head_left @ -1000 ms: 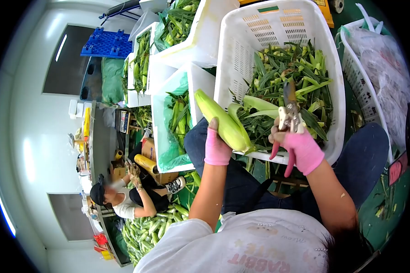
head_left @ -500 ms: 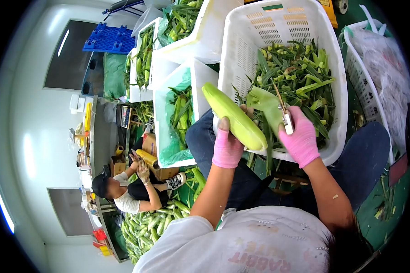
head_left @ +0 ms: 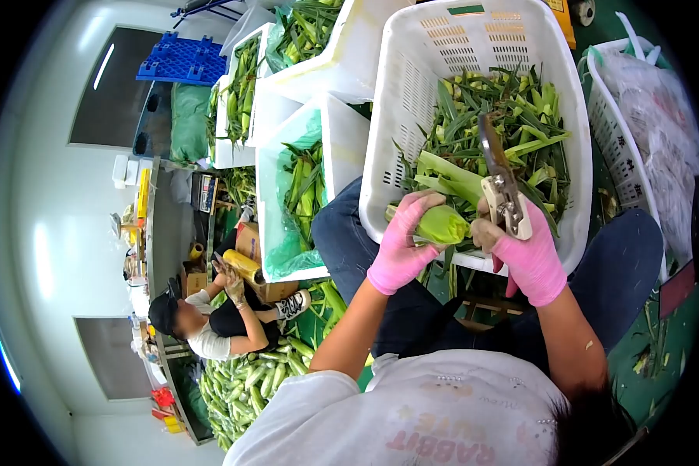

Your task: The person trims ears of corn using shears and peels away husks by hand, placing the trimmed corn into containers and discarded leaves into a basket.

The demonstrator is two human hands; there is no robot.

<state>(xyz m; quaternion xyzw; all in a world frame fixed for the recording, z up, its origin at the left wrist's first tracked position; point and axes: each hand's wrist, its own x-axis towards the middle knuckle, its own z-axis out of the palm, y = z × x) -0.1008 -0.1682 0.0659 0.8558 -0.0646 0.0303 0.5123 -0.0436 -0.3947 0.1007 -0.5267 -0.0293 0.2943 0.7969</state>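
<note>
My left hand (head_left: 400, 250), in a pink glove, is closed around an ear of corn (head_left: 444, 224) in pale green husk, one end turned toward me. Pruning shears (head_left: 504, 194) with white-and-metal parts are gripped in my right hand (head_left: 532, 260), also gloved in pink. Their blade points up and away, just right of the corn. Fingertips of the right hand come close to the corn's end; whether they touch it I cannot tell. Both hands are over the near edge of a white slotted basket (head_left: 380, 132) holding cut husks and leaves (head_left: 520, 116).
White foam boxes (head_left: 346, 144) of corn stand to the left. Another basket (head_left: 627, 147) with clear plastic bags is at right. A co-worker (head_left: 217, 322) sits at lower left beside a heap of corn (head_left: 245, 384). My knees flank the husk basket.
My left hand has turned the corn from lengthwise to end-on and lowered it slightly. The peeled husk leaf has left my right hand's side, and the shears now point up more openly in view.
</note>
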